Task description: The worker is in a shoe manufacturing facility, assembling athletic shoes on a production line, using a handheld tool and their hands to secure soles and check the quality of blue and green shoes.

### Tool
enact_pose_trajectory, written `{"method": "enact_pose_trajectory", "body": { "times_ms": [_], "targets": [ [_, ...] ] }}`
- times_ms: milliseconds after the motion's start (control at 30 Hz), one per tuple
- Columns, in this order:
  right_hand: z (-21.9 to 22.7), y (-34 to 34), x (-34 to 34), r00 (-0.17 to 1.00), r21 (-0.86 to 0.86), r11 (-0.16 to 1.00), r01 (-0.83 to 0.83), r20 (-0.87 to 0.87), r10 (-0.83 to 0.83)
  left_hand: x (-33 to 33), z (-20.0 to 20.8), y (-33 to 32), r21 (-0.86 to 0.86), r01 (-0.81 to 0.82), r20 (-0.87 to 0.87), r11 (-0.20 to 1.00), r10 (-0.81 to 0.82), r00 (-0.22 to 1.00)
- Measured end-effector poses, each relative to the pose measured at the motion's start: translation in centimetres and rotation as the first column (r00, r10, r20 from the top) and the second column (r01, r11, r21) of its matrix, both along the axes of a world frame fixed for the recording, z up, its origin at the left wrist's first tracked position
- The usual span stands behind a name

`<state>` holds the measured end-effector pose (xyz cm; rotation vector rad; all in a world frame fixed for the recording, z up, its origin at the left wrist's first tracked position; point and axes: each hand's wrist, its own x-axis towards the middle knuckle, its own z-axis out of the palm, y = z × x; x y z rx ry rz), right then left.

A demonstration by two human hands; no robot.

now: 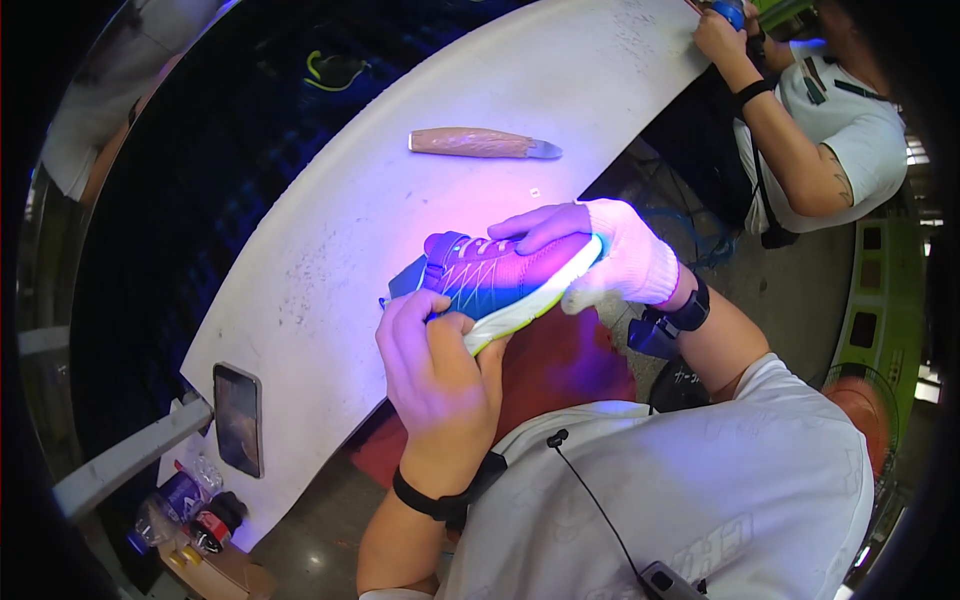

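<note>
A sports shoe (500, 275) with a mesh upper and pale sole glows purple under violet light, held over the edge of a white table (400, 200). My right hand (610, 255), in a white knit glove, grips the shoe's front end, fingers laid over the top. My left hand (430, 365) is bare and grips the shoe's side and sole near the heel end, thumb against the upper. A dark band sits on each wrist.
A wooden-handled tool (485, 143) with a metal tip lies further out on the table. A phone (238, 418) lies near the table's left end, with small bottles (190, 505) beyond it. Another person (820, 130) in a white shirt works at the upper right.
</note>
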<state>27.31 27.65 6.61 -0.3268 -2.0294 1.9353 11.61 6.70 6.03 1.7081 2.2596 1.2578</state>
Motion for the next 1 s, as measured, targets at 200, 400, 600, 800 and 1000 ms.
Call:
{"method": "enact_pose_trajectory", "body": {
  "times_ms": [200,400,600,800,1000],
  "targets": [
    [-1.5,0.8,-0.3,0.989,0.294,0.956,-0.018,0.146,-0.026,-2.3,-0.5,-0.9,-0.108,0.100,0.131,0.989,-0.086,0.988],
    [-3.2,-2.2,-2.9,0.963,-0.287,0.920,0.268,0.109,-0.247,-8.6,3.4,-5.1,-0.095,0.116,0.340,0.989,-0.077,0.937],
    [2.4,-6.5,-10.1,0.980,0.123,0.992,0.012,-0.197,0.012,-9.4,8.7,-6.2,0.089,0.104,0.123,0.991,-0.114,0.986],
    [6.2,-7.3,-14.3,0.909,0.329,0.940,-0.086,-0.360,0.209,-7.9,9.4,-5.5,-0.237,-0.104,0.323,0.966,0.179,0.929],
    [4.0,-8.1,-17.4,0.941,-0.710,0.666,-0.231,-0.337,-0.032,-9.3,8.0,-7.2,-0.295,-0.116,0.476,0.948,0.251,0.843]
  ]
}}
